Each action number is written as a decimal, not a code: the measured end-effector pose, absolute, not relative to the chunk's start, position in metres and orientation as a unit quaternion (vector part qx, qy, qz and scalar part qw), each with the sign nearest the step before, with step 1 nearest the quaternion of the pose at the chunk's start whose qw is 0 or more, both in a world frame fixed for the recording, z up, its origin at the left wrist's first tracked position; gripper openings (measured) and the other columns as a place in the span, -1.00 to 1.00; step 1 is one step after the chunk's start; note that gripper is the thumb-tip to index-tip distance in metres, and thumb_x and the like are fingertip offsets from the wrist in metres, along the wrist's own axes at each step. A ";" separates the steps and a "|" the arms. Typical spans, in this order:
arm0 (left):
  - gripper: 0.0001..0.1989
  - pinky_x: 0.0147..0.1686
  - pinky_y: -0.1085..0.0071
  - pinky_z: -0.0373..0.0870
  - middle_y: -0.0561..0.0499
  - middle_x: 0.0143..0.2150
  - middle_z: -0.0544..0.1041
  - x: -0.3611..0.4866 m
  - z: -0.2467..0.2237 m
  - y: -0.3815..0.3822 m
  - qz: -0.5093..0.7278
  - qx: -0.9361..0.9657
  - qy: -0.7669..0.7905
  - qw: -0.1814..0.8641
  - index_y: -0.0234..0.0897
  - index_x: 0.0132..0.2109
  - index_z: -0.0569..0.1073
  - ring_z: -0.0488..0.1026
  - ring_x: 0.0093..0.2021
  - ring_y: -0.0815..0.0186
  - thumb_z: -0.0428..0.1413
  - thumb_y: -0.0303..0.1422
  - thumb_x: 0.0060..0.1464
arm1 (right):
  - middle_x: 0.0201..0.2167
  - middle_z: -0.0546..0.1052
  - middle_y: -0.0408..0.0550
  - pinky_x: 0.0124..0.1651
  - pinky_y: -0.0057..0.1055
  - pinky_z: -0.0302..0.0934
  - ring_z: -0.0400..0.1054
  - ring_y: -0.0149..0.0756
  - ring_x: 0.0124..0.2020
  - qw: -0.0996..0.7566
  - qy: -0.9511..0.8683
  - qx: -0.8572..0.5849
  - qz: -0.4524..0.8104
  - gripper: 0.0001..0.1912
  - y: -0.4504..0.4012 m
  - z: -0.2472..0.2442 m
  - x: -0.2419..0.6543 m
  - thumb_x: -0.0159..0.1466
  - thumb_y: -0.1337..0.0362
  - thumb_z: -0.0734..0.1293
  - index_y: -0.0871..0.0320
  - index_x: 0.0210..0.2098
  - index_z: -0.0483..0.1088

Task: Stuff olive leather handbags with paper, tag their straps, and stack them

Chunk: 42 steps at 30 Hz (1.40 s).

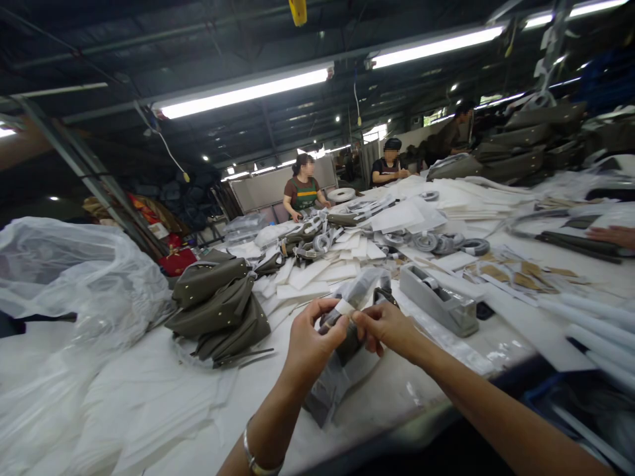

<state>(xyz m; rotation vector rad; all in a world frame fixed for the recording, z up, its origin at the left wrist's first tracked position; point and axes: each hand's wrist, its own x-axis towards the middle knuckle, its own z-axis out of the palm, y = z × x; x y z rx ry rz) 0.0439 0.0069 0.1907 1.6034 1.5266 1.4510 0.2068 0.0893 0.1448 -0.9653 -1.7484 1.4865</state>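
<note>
A small white strip [344, 307] is pinched between both my hands, above the near part of the table. My left hand [313, 336], with a silver bangle on its wrist, has thumb and fingers closed on the strip's left side. From the right, my right hand [389, 328] pinches the strip's other end with thumb and forefinger. Under the hands lies a dark olive piece [350, 345], partly wrapped in clear grey plastic [325, 391]; my fingers hide much of it. A grey tape dispenser [441, 304] stands just right of my right hand.
Stacked olive bags [218, 307] sit to the left, beside crumpled clear plastic [89, 277]. White sheets [312, 271] and rolled grey straps [429, 242] cover the table's middle. Co-workers, including a person in a green apron [303, 193], are across the table. Another person's hand [615, 235] shows at far right.
</note>
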 end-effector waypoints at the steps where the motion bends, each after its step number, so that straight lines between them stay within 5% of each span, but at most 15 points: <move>1: -0.72 -0.21 0.41 0.39 -0.02 -0.23 0.61 0.044 0.191 0.007 0.536 0.578 0.553 0.270 -0.28 -0.14 0.56 0.50 -0.24 0.26 0.25 -0.23 0.01 | -0.81 0.38 -0.16 -0.67 -0.51 0.08 0.22 -0.44 -0.78 0.320 -0.657 -0.368 0.576 -0.39 0.093 0.138 0.207 0.11 -0.29 0.35 0.15 -0.65 0.40; 6: -0.58 -0.28 0.44 0.37 -0.04 -0.23 0.61 0.042 0.194 0.008 0.559 0.521 0.544 0.346 -0.31 -0.07 0.53 0.48 -0.30 0.31 0.26 -0.11 0.01 | -0.74 0.44 -0.15 -0.60 -0.50 0.18 0.27 -0.45 -0.72 0.423 -0.611 -0.387 0.546 -0.44 0.083 0.129 0.213 0.17 -0.23 0.36 0.16 -0.58 0.45; 9: -0.57 -0.28 0.43 0.38 -0.06 -0.23 0.60 0.042 0.194 0.011 0.562 0.522 0.553 0.325 -0.33 -0.07 0.51 0.49 -0.28 0.29 0.26 -0.11 0.01 | -0.42 0.63 -0.06 -0.23 -0.35 0.43 0.53 -0.27 -0.42 0.497 -0.554 -0.318 0.587 -0.45 0.060 0.143 0.217 0.18 -0.16 0.41 0.16 -0.09 0.53; 11: -0.60 -0.27 0.42 0.39 -0.06 -0.22 0.59 0.043 0.193 0.012 0.558 0.534 0.559 0.301 -0.33 -0.07 0.51 0.50 -0.27 0.28 0.24 -0.14 0.03 | -0.21 0.65 0.01 0.04 -0.19 0.40 0.56 -0.13 -0.16 0.511 -0.531 -0.293 0.609 -0.21 0.048 0.152 0.216 0.16 -0.12 0.45 0.14 0.26 0.30; 14: -0.71 -0.18 0.37 0.39 -0.03 -0.22 0.59 0.047 0.190 0.009 0.536 0.573 0.580 0.217 -0.28 -0.11 0.52 0.50 -0.22 0.25 0.22 -0.22 0.05 | -0.05 0.62 0.03 0.22 -0.10 0.26 0.47 -0.06 0.05 0.509 -0.526 -0.284 0.619 0.06 0.041 0.159 0.209 0.16 -0.07 0.47 0.12 0.44 -0.09; 17: -0.76 -0.08 0.30 0.39 -0.01 -0.19 0.59 0.054 0.186 0.004 0.512 0.601 0.600 0.128 -0.22 -0.12 0.53 0.50 -0.15 0.20 0.21 -0.30 0.03 | 0.00 0.60 0.00 0.18 -0.13 0.29 0.47 -0.10 0.06 0.522 -0.500 -0.254 0.643 0.07 0.040 0.161 0.199 0.19 0.00 0.47 0.06 0.45 -0.21; 21: -0.75 0.04 0.20 0.38 -0.07 -0.07 0.58 0.059 0.182 -0.002 0.508 0.647 0.565 0.070 -0.18 -0.07 0.54 0.48 -0.02 0.12 0.19 -0.36 0.05 | -0.02 0.59 -0.03 0.10 -0.25 0.34 0.48 -0.14 0.02 0.568 -0.468 -0.230 0.637 -0.38 0.040 0.165 0.186 0.19 0.06 0.48 0.03 0.18 0.29; 23: -0.71 0.12 0.17 0.36 -0.07 0.02 0.57 0.057 0.181 -0.007 0.494 0.679 0.537 0.075 -0.14 0.01 0.53 0.46 0.07 0.11 0.16 -0.37 0.11 | -0.03 0.58 -0.06 0.12 -0.28 0.32 0.46 -0.15 0.03 0.592 -0.435 -0.240 0.635 -0.45 0.039 0.167 0.182 0.15 0.08 0.50 0.03 0.08 0.36; 28: -0.58 0.28 0.15 0.23 -0.05 0.27 0.41 0.041 0.169 -0.021 0.492 0.681 0.529 0.119 -0.06 0.22 0.42 0.32 0.28 0.10 0.10 -0.31 0.22 | -0.16 0.59 -0.13 0.01 -0.29 0.37 0.48 -0.18 -0.10 0.589 -0.375 -0.273 0.662 -0.29 0.042 0.167 0.176 0.07 0.07 0.54 -0.01 0.17 0.30; 32: -0.32 0.28 0.11 0.22 -0.13 0.38 0.25 0.026 0.142 -0.030 0.528 0.613 0.562 0.172 -0.11 0.39 0.16 0.23 0.35 0.05 0.16 -0.17 0.18 | -0.11 0.59 0.00 0.03 -0.25 0.38 0.49 -0.15 -0.06 0.496 -0.436 -0.226 0.717 -0.41 0.048 0.166 0.185 0.21 -0.12 0.41 0.06 0.11 0.37; 37: 0.01 0.30 0.08 0.17 -0.18 0.35 0.30 0.010 0.107 -0.039 0.514 0.562 0.618 0.195 -0.13 0.45 -0.02 0.21 0.36 -0.01 0.32 -0.15 -0.03 | -0.10 0.62 0.05 0.17 -0.06 0.32 0.50 -0.04 0.00 0.491 -0.522 -0.298 0.630 -0.27 0.067 0.146 0.217 0.24 -0.25 0.29 0.06 0.24 0.31; 42: -0.02 0.15 0.15 0.37 -0.11 0.14 0.53 0.005 0.074 -0.030 0.570 0.459 0.646 0.217 -0.14 0.37 0.16 0.47 0.13 0.02 0.36 -0.17 -0.18 | -0.29 0.66 0.04 0.05 -0.04 0.40 0.56 0.05 -0.17 0.458 -0.603 -0.433 0.489 -0.35 0.084 0.076 0.251 0.23 -0.27 0.23 0.06 0.05 0.51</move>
